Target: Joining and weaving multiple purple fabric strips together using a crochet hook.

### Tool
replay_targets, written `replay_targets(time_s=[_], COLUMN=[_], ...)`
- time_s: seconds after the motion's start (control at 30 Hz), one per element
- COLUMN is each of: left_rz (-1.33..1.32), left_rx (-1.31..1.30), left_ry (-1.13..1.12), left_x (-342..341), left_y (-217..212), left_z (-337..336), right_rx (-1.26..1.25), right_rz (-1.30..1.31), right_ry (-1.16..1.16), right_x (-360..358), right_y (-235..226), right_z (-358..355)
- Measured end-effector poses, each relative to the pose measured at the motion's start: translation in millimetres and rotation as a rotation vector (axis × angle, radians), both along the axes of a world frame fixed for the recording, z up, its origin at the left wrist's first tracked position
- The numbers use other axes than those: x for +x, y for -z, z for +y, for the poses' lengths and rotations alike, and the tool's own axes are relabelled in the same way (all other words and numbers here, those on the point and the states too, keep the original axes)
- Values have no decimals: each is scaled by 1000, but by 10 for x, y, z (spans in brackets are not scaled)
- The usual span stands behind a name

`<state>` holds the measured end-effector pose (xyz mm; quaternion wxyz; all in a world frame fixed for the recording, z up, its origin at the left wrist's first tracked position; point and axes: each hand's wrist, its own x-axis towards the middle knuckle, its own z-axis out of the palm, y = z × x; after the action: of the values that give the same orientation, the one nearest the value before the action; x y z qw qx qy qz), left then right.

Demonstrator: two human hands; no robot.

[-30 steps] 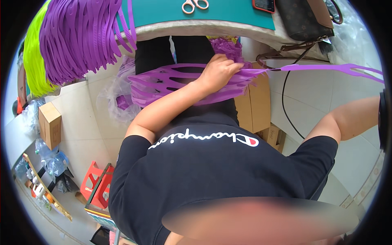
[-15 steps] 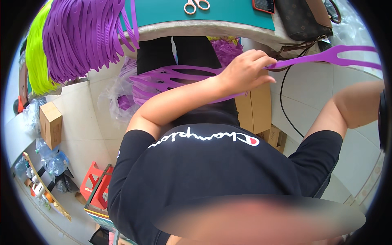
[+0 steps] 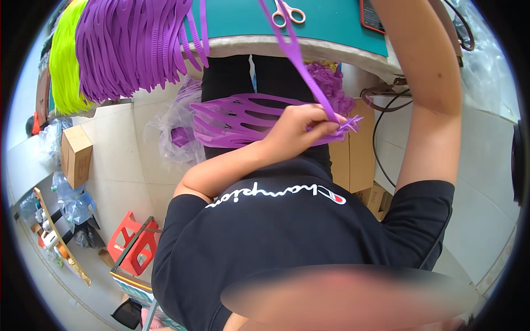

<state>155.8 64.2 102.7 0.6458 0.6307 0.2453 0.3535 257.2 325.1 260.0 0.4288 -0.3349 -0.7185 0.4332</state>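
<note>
My left hand (image 3: 301, 128) is closed over my lap, pinching the lower end of a purple rubbery strap (image 3: 301, 63) with a slotted, forked upper part. Thin purple scraps (image 3: 350, 124) stick out beyond my fingers. From there the strap slants up past the table edge and leaves the picture at the top. My right forearm (image 3: 428, 71) reaches up across the table's right side; the hand itself is outside the picture. More purple straps (image 3: 234, 113) lie across my thighs, under and beside my left hand.
Purple straps (image 3: 124, 49) and yellow-green straps (image 3: 65, 60) hang over the table's left edge. Scissors (image 3: 298, 15) and a red-edged phone (image 3: 373, 16) lie on the green mat (image 3: 337, 25). Cardboard boxes (image 3: 77, 157), a red plastic stool (image 3: 132, 243) and a black cable (image 3: 378, 143) are around me.
The strap has swung from pointing right to slanting up over the table. My left hand has come lower and nearer my body; my right arm has moved from the right side to the top.
</note>
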Motion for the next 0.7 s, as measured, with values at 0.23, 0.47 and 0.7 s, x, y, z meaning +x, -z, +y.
replay_targets(time_s=[0.23,0.47,0.7], left_rz=[-257,-296,-294], left_rx=[-659,-801,-844], left_ry=[-272,-295,-300], left_x=[-193,-291,-220], left_y=[147,215,235], left_z=[279,382,318], right_rx=[240,-250,-325], right_rz=[-223,187,270], right_ry=[274,317,370], right_x=[335,569,517], right_y=[501,1275,1619], right_z=[-770,-2198,-2508])
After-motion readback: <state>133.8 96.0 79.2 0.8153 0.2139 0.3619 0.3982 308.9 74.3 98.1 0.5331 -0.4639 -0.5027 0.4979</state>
